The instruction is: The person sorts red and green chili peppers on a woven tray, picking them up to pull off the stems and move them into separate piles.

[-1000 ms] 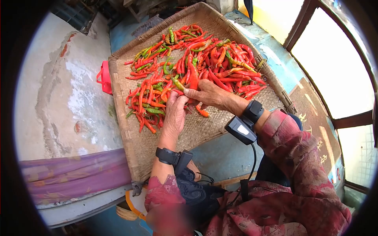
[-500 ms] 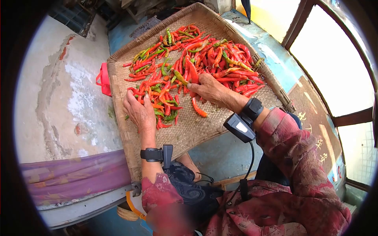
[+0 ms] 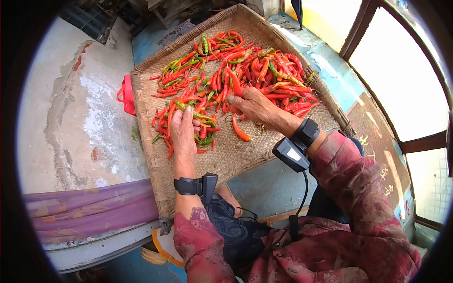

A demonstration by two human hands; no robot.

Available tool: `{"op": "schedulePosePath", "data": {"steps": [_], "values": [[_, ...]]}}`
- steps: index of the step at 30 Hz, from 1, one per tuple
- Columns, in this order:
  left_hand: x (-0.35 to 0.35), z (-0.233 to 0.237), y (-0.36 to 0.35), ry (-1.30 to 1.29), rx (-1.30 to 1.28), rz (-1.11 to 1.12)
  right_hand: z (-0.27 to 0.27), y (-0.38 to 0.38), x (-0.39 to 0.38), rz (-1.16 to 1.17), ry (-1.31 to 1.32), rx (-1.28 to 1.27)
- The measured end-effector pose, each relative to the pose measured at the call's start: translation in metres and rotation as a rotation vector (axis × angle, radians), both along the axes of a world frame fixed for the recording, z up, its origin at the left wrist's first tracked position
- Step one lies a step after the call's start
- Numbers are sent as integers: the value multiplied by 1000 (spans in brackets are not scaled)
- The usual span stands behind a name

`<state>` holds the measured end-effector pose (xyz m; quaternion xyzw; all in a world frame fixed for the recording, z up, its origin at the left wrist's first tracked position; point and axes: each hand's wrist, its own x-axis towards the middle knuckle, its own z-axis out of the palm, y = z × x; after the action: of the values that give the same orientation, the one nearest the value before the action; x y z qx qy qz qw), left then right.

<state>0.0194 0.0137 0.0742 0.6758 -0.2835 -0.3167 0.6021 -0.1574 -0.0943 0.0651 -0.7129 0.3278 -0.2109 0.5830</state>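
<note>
A big woven tray (image 3: 226, 162) holds red, orange and green chili peppers. Over the smaller pile at the tray's left, my left hand (image 3: 184, 129) has its fingers curled, with a yellow-green pepper (image 3: 180, 105) at its fingertips. My right hand (image 3: 252, 106) is closed on a large red pepper (image 3: 234, 84) that points up and away, near the larger pile (image 3: 278, 70) on the right. Just below my right hand, a single orange-red pepper (image 3: 241, 129) lies on the weave.
To the left are a worn wall (image 3: 99, 118), a pink-red plastic item (image 3: 127, 94) beside the tray and a purple cloth (image 3: 94, 210). Windows (image 3: 401, 70) line the right side. A brown mat (image 3: 377, 141) lies on the blue floor.
The yellow-green pepper has gone from my right hand to my left, which has turned and closed its fingers. My right hand still holds the red pepper.
</note>
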Motion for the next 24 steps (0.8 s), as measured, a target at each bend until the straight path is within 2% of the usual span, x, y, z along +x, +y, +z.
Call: {"op": "schedulePosePath", "data": {"steps": [3,4,6,7,9,11,12,13,15,17,19,21,23,24], "values": [[34,-12,6,-43,-61,210,10,-1,-6,15,-13,150],[39,-17,5,-44,-61,205,17,2,-9,27,-74,192],[37,-18,4,-550,-62,430,11,4,-5,56,-49,136],[30,-15,4,-552,-63,428,10,5,-3,90,-24,80],[2,-5,4,-353,-3,61,4,9,-3,104,6,83],[-33,9,1,-239,123,-182,-7,11,1,230,103,-200],[-45,7,1,-327,119,-231,-2,15,-1,253,101,-219],[-53,4,0,-414,118,-279,-7,17,1,267,54,-366],[-56,-6,-3,-421,107,-270,-9,16,3,324,192,-269],[-51,-11,-4,-250,35,-265,-4,16,-3,340,174,-268],[-34,-5,-5,-195,15,-240,4,14,-8,357,157,-269],[-9,-1,-3,-87,-52,5,7,8,-12,246,-45,-289],[13,-5,-4,23,-255,271,12,-6,-14,206,-29,-134],[20,-6,-2,22,-254,270,17,-12,-18,156,-68,-120]]}}
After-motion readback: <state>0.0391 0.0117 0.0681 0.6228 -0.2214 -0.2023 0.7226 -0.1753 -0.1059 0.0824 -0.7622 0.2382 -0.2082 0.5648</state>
